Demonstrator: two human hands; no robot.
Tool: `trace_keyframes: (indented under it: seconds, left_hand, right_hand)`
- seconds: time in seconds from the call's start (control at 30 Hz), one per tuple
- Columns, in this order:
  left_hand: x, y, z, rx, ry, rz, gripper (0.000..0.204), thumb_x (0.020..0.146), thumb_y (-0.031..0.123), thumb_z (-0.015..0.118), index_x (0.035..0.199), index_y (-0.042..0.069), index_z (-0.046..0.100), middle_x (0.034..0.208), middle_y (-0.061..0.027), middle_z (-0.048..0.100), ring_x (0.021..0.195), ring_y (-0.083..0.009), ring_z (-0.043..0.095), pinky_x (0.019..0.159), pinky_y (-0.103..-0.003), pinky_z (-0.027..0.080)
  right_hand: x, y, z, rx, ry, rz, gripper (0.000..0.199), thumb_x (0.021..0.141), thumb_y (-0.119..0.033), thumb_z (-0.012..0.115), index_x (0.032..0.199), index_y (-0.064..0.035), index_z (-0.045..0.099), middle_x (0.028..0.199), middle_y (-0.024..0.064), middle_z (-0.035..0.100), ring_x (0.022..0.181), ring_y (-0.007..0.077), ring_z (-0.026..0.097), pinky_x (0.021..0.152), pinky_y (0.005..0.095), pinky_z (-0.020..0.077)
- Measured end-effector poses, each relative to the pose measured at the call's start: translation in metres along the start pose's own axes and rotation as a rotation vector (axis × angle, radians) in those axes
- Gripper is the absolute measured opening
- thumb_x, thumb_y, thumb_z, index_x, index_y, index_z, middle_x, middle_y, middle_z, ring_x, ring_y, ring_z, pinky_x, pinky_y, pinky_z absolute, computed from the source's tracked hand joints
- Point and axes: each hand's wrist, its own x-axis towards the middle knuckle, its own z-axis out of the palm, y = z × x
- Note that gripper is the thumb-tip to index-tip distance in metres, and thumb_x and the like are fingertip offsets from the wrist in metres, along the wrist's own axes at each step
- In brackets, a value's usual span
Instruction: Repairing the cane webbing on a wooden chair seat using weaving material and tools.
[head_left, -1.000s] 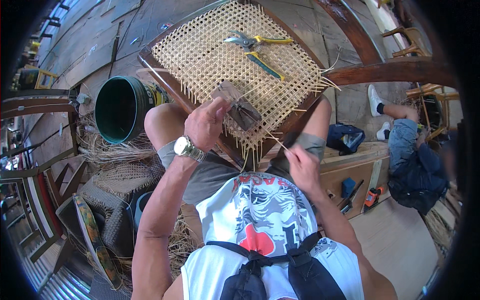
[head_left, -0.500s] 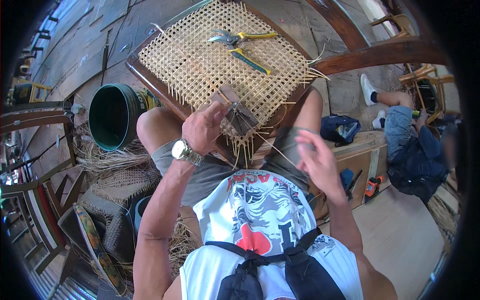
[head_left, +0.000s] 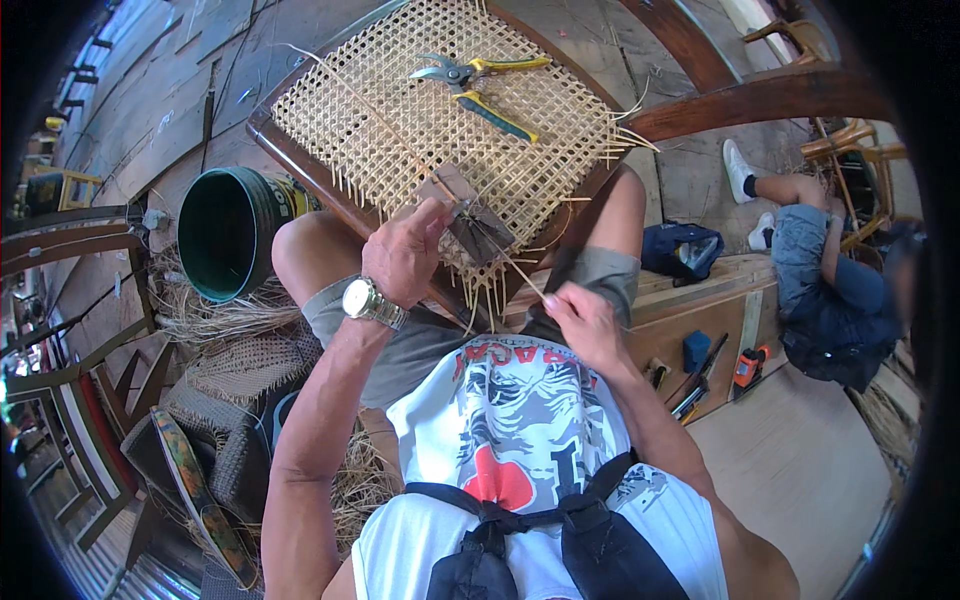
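A chair seat of woven cane (head_left: 340, 110) in a dark wooden frame rests across my knees. On its near part lies a small flat brown block (head_left: 478, 228) with a metal piece on top. My left hand (head_left: 405, 250) is closed at the block's left edge, thumb and fingers pressed onto it. A long cane strand (head_left: 375, 115) runs from the seat's far left over the weave and across the block. Its near end is pinched in my right hand (head_left: 585, 322), below and right of the block. Pruning shears (head_left: 480, 85) with yellow and green handles lie open on the weave.
A dark green bucket (head_left: 217, 235) lies tilted at the left, beside heaped cane scraps (head_left: 225, 318). Curved wooden chair parts (head_left: 760, 105) cross the upper right. Another person (head_left: 830, 290) sits at the right. Tools, including an orange one (head_left: 747, 368), lie by a wooden board.
My right hand has moved down and left from beside the block and now pinches the strand's near end. My left hand stays on the block.
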Motion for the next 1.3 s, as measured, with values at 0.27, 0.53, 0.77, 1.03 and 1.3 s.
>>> trace_keyframes:
  seconds: [0.27,0.53,0.77,1.03,1.3]
  left_hand:
    - [-0.001,0.004,0.002,0.0,-0.076,-0.011,0.01,0.096,0.016,0.057,0.105,0.017,0.062,0.084,-0.0104,0.071,0.076,-0.036,0.068,0.061,-0.047,0.052]
    - [0.001,0.005,0.004,-0.038,-0.067,-0.013,0.012,0.097,0.017,0.057,0.107,0.017,0.063,0.085,-0.0114,0.07,0.076,-0.0367,0.068,0.061,-0.047,0.051]
    - [0.001,0.006,0.002,-0.041,-0.127,-0.068,0.01,0.098,0.01,0.057,0.106,0.007,0.064,0.094,-0.0107,0.075,0.083,-0.0301,0.072,0.07,-0.037,0.054]
    - [0.0,0.006,0.006,-0.032,-0.041,-0.001,0.01,0.097,0.015,0.058,0.105,0.017,0.063,0.087,-0.0089,0.071,0.077,-0.0343,0.069,0.059,-0.046,0.052]
    - [-0.002,0.009,0.015,0.019,-0.066,-0.016,0.012,0.097,0.02,0.057,0.107,0.019,0.063,0.082,-0.0129,0.069,0.075,-0.0361,0.068,0.06,-0.048,0.052]
  right_hand:
    - [-0.096,0.007,-0.077,-0.145,-0.219,0.337,0.023,0.094,-0.02,0.064,0.106,-0.001,0.071,0.087,0.0117,0.068,0.076,0.0203,0.065,0.068,0.0335,0.0508]
    - [0.005,-0.051,-0.051,0.033,-0.169,0.071,0.033,0.099,-0.025,0.062,0.119,0.001,0.065,0.098,0.0113,0.069,0.071,0.0172,0.066,0.065,0.0294,0.0519]
    - [0.049,-0.029,0.001,0.779,-0.465,0.498,0.019,0.099,-0.023,0.065,0.098,-0.0038,0.066,0.078,0.0032,0.066,0.051,0.0044,0.054,0.043,0.0174,0.038]
    - [0.038,-0.036,0.022,0.126,-0.025,0.012,0.017,0.091,-0.015,0.07,0.089,-0.0013,0.06,0.073,0.0132,0.062,0.065,0.0221,0.064,0.06,0.039,0.0477]
    - [0.015,-0.036,0.015,-0.012,0.101,-0.211,0.014,0.093,-0.009,0.065,0.084,-0.0013,0.055,0.073,0.0152,0.06,0.067,0.0309,0.064,0.061,0.0392,0.0482]
